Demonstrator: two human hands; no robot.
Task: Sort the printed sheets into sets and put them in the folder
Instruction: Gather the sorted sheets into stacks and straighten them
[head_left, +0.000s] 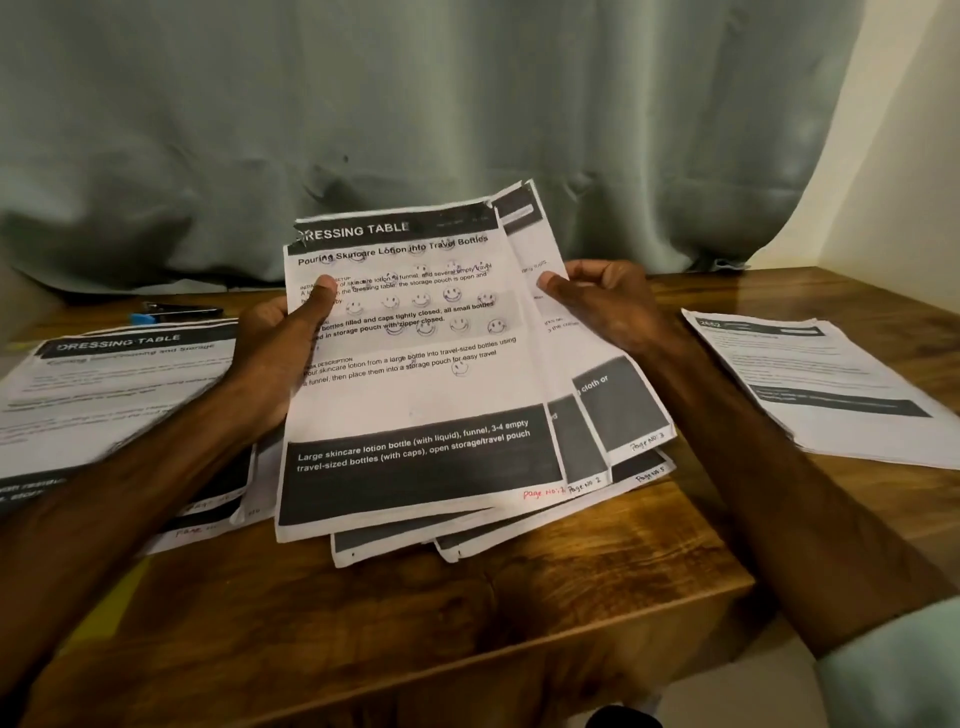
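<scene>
Curtain (467, 104) hangs at twelve o'clock behind the wooden table (519, 597). Sorted stacks lie at nine (119, 384) and three o'clock (831, 384). Fanned printed sheets (415, 389) sit centre, clamped by left hand (275, 353) and right hand (608, 306). No folder shows. Loosely fanned pages could slip and mix sets.
</scene>
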